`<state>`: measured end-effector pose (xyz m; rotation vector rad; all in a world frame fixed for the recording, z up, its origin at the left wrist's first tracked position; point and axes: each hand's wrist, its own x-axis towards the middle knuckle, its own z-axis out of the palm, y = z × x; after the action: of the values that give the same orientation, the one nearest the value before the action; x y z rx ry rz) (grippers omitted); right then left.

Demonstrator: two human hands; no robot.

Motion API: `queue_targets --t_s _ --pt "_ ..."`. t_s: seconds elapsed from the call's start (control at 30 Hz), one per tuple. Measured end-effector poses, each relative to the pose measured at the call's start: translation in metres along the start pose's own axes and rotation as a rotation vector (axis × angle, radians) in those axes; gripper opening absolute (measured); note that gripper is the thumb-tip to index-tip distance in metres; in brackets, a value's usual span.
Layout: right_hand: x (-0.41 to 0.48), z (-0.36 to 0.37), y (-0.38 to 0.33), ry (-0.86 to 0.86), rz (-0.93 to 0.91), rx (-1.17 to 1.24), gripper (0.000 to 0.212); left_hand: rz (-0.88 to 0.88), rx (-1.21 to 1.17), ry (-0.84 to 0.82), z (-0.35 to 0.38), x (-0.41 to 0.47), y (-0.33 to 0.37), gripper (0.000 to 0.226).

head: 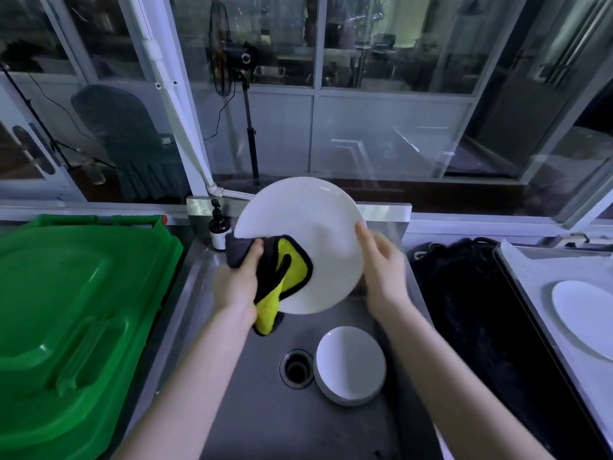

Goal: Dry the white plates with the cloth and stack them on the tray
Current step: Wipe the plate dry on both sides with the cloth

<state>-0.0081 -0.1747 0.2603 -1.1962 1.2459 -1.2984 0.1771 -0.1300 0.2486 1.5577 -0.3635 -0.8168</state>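
Plate (pixel 308 234) tilted over sink (pixel 265 419); left hand (pixel 240 277) grips cloth (pixel 285 277) against it, right hand (pixel 381 260) pinches rim. Slip risk: wet rim, thin one-sided hold; would fall onto stacked plates (pixel 350 365) below hands.

Steel sink (pixel 265 410) holding stacked white plates (pixel 350 365) beside drain (pixel 297 368), tray (pixel 537 263) bearing one plate (pixel 583 313)

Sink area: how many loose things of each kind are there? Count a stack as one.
Single white plates: 2 (held plate, plate on tray)
Plate stack: 1
Cloth: 1
Pump bottle: 1
Green bin: 1
Tray: 1
Total: 7
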Motion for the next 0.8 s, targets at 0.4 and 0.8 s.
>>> queue_targets --t_s 0.4,0.8 --pt "0.011 -0.012 -0.035 -0.315 -0.179 -0.437 0.069 0.504 0.370 -0.432 -0.010 0.013 0.034 0.027" --pt "0.006 -0.023 -0.038 -0.235 -0.067 -0.364 0.054 0.369 0.508 -0.519 -0.023 0.021 0.033 0.040"
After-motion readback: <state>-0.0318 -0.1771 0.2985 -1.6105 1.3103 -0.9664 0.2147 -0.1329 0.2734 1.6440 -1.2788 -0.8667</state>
